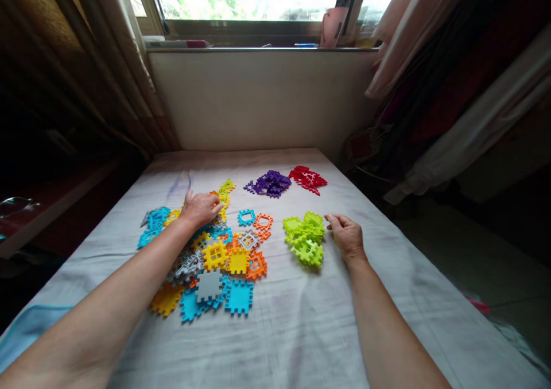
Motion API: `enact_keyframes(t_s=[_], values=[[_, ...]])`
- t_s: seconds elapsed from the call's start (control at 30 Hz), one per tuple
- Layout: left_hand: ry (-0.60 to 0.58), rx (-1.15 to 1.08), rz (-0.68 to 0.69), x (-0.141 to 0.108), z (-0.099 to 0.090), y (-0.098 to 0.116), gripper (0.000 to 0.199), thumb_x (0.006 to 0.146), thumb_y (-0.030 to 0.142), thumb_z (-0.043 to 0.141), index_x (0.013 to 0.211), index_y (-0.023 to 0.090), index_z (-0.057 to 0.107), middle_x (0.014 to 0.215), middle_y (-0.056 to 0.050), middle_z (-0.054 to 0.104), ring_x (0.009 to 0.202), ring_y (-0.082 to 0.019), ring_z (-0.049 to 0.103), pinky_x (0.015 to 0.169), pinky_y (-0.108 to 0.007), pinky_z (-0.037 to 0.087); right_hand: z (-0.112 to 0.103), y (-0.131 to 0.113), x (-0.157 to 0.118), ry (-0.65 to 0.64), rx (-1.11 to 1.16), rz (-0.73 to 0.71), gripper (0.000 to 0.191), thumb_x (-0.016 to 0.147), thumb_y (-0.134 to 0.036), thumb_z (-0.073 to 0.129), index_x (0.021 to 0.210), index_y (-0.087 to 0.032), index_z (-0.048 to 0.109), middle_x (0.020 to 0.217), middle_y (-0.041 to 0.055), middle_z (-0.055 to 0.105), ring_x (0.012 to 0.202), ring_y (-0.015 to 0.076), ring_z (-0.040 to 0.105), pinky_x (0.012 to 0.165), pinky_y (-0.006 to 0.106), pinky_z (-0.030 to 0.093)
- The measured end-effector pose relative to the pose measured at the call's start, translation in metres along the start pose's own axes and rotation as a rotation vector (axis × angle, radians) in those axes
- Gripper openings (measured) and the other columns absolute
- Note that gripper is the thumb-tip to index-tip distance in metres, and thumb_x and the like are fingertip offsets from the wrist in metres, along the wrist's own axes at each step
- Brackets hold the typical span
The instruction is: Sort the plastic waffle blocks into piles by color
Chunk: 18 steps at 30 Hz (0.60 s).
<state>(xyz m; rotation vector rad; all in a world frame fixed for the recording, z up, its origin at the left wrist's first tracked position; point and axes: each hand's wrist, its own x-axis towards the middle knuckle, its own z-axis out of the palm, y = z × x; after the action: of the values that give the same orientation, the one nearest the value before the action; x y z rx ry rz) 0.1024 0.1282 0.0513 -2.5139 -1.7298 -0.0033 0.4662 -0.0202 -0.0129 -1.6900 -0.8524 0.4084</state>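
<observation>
My left hand (201,207) reaches over the far side of a mixed heap of plastic interlocking pieces, its fingers bent at an orange piece (214,194); whether they grip it is hidden. Yellow pieces (215,255), blue pieces (239,296), grey pieces (209,286) and orange pieces (257,265) make up this heap. Beside the right edge of a lime green pile (307,237) is my right hand (345,234), thumb and fingers pressed together; anything between them is too small to make out. A lime piece (228,186) lies just beyond my left hand.
A purple pile (272,183) and a red pile (308,179) lie at the far side of the cloth-covered surface (301,331). Behind it rise a low wall (267,99) and a window sill with a pink cup (333,26). Curtains hang at the left; clothes hang at the right.
</observation>
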Motion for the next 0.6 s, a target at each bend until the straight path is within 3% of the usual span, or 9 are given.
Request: enact_keyframes(t_s=[0.17,0.27,0.43,0.6], values=[[-0.085,0.046,-0.147,-0.001,-0.012,-0.020,0.047,0.088,0.051,0.038,0.074,0.024,0.075,0.088,-0.010,0.077,0.096,-0.030,0.068,0.096,-0.043,0.038,0.000,0.002,0.000,0.000,0.002,-0.007,0.060,0.064,-0.071,0.062,0.077,-0.015,0.077,0.059,0.0066,0.070,0.058,0.0220,0.065,0.057,0.031,0.047],[-0.056,0.060,-0.186,0.010,-0.014,-0.017,0.045,0.086,0.052,0.042,0.087,0.025,0.077,0.096,-0.010,0.077,0.100,-0.030,0.067,0.088,-0.037,0.042,0.001,0.002,0.001,0.004,0.005,0.002,0.059,0.064,-0.070,0.062,0.077,-0.015,0.077,0.060,0.0069,0.070,0.059,0.0220,0.065,0.057,0.030,0.047],[-0.061,0.017,-0.162,0.036,-0.005,-0.005,0.046,0.085,0.043,0.049,0.126,0.031,0.065,0.129,-0.005,0.067,0.120,-0.027,0.059,0.096,-0.034,0.042,0.001,0.005,0.002,0.010,-0.012,0.022,0.058,0.062,-0.069,0.062,0.077,-0.015,0.077,0.062,0.0074,0.071,0.059,0.0216,0.064,0.058,0.030,0.047],[-0.167,0.000,-0.249,0.058,0.006,-0.009,0.043,0.083,0.045,0.053,0.118,0.029,0.071,0.123,-0.008,0.070,0.116,-0.032,0.061,0.092,-0.037,0.047,0.002,0.007,0.003,0.007,-0.036,0.029,0.057,0.062,-0.069,0.061,0.076,-0.016,0.077,0.060,0.0065,0.070,0.059,0.0218,0.064,0.060,0.031,0.047]])
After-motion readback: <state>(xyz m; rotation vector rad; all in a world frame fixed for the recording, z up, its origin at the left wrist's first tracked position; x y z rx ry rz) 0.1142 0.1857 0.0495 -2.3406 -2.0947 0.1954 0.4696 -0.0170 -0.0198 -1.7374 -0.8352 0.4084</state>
